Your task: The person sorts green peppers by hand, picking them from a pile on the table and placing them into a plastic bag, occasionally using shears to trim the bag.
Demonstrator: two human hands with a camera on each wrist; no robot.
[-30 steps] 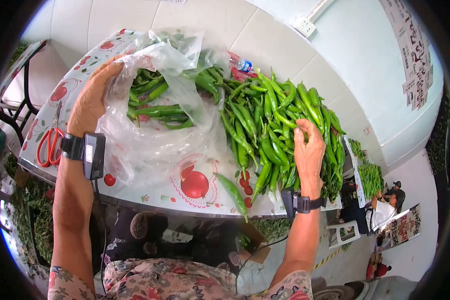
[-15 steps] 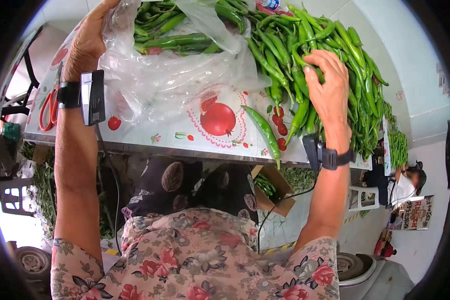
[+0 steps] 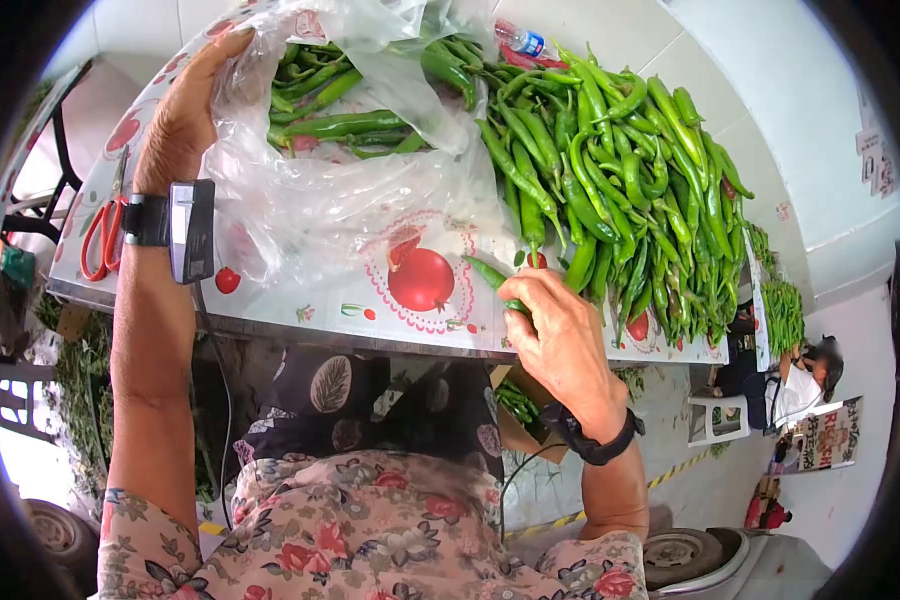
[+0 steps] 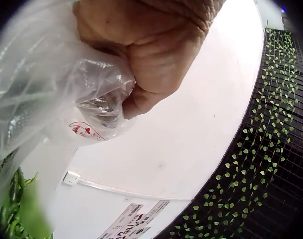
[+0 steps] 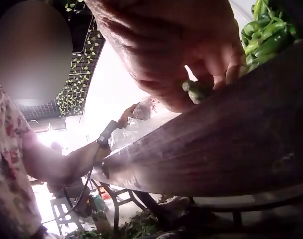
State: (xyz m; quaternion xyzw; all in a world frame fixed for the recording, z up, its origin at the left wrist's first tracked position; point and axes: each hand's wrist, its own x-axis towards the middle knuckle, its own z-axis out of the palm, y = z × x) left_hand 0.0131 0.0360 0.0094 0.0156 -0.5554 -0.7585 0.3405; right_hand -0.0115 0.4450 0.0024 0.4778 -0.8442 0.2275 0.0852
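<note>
My left hand (image 3: 180, 115) grips the rim of a clear plastic bag (image 3: 300, 195) at the table's left. In the left wrist view its fingers curl into the bunched plastic (image 4: 104, 107). Green chili peppers (image 3: 345, 125) lie inside the bag's open mouth. At the table's front edge my right hand (image 3: 565, 340) pinches a single green chili pepper (image 3: 484, 271), whose tip points left toward the bag. In the right wrist view one end of that chili pepper (image 5: 193, 92) shows under the fingers. A large heap of green chili peppers (image 3: 660, 190) lies just beyond the right hand.
Red-handled scissors (image 3: 100, 240) lie left of the left forearm. A plastic bottle (image 3: 520, 38) lies behind the heap. The table edge (image 3: 400, 342) runs close to my body, with a cardboard box (image 3: 515, 435) of peppers below. Another person (image 3: 800, 385) sits far right.
My right hand has left the heap, come down and left to the table's front edge, and taken hold of the lone chili pepper there. The left hand still holds the bag.
</note>
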